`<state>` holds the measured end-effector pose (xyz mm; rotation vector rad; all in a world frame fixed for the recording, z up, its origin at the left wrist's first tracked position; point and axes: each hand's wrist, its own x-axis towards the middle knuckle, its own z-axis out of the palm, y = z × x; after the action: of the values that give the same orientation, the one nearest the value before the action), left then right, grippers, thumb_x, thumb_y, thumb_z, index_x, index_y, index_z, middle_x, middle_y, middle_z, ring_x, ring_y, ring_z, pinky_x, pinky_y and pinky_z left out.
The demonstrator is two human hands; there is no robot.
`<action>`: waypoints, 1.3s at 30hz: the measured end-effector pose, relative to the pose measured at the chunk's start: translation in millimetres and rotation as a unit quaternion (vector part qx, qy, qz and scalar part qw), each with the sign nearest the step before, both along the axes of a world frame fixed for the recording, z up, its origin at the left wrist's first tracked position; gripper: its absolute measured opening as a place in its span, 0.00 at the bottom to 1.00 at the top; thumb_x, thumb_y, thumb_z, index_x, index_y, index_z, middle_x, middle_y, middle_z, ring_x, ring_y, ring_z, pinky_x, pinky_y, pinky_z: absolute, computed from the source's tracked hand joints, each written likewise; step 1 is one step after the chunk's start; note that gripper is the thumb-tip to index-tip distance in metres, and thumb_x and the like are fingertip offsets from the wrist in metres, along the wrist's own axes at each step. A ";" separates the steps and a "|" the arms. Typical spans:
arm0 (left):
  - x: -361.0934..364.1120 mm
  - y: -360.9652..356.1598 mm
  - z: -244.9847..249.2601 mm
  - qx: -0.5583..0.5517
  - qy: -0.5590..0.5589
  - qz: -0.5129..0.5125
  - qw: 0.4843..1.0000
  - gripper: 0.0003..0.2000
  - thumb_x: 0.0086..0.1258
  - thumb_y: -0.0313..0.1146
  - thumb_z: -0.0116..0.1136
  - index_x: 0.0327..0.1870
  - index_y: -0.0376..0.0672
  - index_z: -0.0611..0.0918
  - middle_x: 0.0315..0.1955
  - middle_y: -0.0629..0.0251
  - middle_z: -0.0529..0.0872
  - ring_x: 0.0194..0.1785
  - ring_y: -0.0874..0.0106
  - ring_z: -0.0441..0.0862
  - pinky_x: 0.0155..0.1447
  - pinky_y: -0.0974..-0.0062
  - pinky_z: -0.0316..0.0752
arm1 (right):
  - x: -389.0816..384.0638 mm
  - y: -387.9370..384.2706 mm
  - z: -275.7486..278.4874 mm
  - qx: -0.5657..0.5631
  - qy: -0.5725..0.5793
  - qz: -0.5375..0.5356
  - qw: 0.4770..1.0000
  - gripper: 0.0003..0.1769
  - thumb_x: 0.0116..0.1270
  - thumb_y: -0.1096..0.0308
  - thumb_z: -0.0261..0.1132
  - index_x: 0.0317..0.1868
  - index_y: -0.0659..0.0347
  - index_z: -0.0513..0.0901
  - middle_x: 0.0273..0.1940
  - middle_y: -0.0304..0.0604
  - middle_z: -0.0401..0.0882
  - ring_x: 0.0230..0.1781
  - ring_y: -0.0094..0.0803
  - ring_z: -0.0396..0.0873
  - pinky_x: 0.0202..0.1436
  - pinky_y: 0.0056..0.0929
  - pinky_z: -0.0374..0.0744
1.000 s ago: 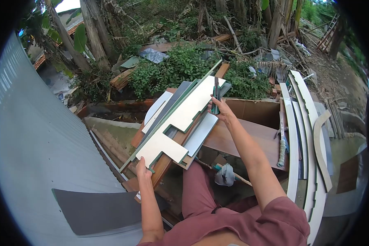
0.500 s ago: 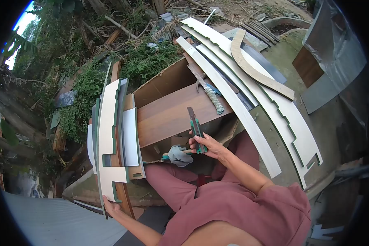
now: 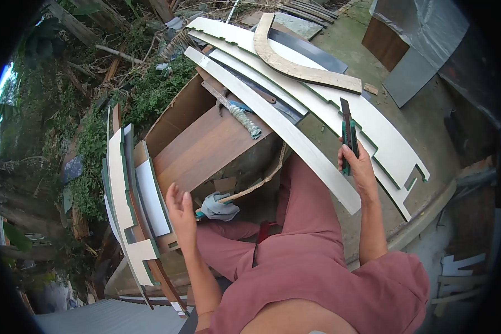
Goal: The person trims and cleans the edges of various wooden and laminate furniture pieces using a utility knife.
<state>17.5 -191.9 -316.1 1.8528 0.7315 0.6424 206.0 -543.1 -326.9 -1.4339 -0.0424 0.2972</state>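
Observation:
My right hand is wrapped round a green and black utility knife, its dark blade pointing up, over the notched white boards on the right. My left hand is raised with fingers apart, holding nothing, beside the stack of cut white boards on the left. Between the hands, a brown wooden board lies across a cardboard box. A hammer with a wrapped handle rests on that board. A grey cloth bundle sits near my left hand.
A curved pale wooden piece lies on the right boards. A long white strip runs beside them. Plastic-covered panels stand at the upper right. Plants and branches fill the left. Corrugated sheet is at lower left.
My left hand has let go of the left boards and moved up and right. My right hand has carried the knife right and up. The view has shifted.

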 end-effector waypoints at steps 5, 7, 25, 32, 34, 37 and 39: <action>72.1 -153.7 -39.3 0.293 0.054 -0.381 0.875 0.37 0.58 0.37 0.65 0.69 0.43 0.60 0.69 0.50 0.56 0.72 0.47 0.50 0.69 0.45 0.51 | -15.3 -29.1 -12.0 -0.033 0.025 -0.014 0.999 0.18 0.70 0.60 0.59 0.52 0.64 0.73 0.28 0.33 0.72 0.27 0.19 0.71 0.29 0.19 0.72; 88.2 -196.9 -59.7 0.359 0.016 -0.474 0.804 0.39 0.55 0.37 0.66 0.70 0.48 0.60 0.71 0.53 0.53 0.74 0.46 0.45 0.68 0.38 0.46 | -20.0 -36.6 -11.3 -0.027 0.026 -0.022 0.999 0.17 0.70 0.61 0.59 0.53 0.64 0.73 0.29 0.33 0.72 0.27 0.18 0.71 0.29 0.19 0.72; 125.2 -179.8 48.9 0.422 -0.327 -0.410 0.739 0.09 0.59 0.29 0.56 0.40 0.45 0.79 0.36 0.68 0.77 0.46 0.70 0.76 0.69 0.53 0.62 | -18.3 -66.7 16.9 -0.013 -0.050 -0.104 0.993 0.21 0.71 0.59 0.57 0.56 0.65 0.69 0.30 0.34 0.71 0.28 0.18 0.70 0.29 0.18 0.71; 86.0 -55.1 156.0 0.272 -0.509 -0.112 0.809 0.26 0.64 0.50 0.60 0.54 0.41 0.67 0.43 0.59 0.76 0.52 0.63 0.77 0.65 0.53 0.67 | -24.6 16.6 72.9 -0.069 -0.175 -0.048 0.981 0.27 0.72 0.64 0.56 0.68 0.60 0.61 0.33 0.35 0.71 0.29 0.17 0.69 0.29 0.18 0.72; 74.2 -39.1 155.3 0.251 -0.523 -0.108 0.807 0.29 0.62 0.53 0.60 0.53 0.41 0.66 0.45 0.59 0.74 0.52 0.63 0.77 0.65 0.53 0.67 | -42.8 52.2 104.0 -0.147 -0.294 0.017 0.944 0.28 0.71 0.68 0.56 0.69 0.58 0.60 0.36 0.36 0.72 0.30 0.19 0.70 0.32 0.19 0.72; 65.3 -23.7 146.8 0.235 -0.535 -0.080 0.808 0.35 0.56 0.64 0.56 0.50 0.39 0.66 0.44 0.58 0.70 0.51 0.61 0.76 0.61 0.53 0.71 | -73.2 95.1 158.3 -0.085 -0.488 0.157 0.854 0.31 0.57 0.79 0.64 0.63 0.59 0.70 0.44 0.50 0.77 0.38 0.39 0.78 0.42 0.30 0.76; 59.7 -18.7 142.1 0.258 -0.525 -0.052 0.809 0.37 0.56 0.69 0.51 0.49 0.39 0.67 0.43 0.57 0.70 0.49 0.59 0.76 0.58 0.51 0.73 | -94.1 119.0 196.9 -0.034 -0.602 0.210 0.770 0.35 0.48 0.81 0.69 0.60 0.56 0.74 0.39 0.46 0.78 0.34 0.39 0.78 0.35 0.31 0.78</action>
<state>77.2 -210.6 -174.0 1.5974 -0.3237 1.7103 111.9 -424.1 -130.0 -1.4607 -1.4337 -0.3198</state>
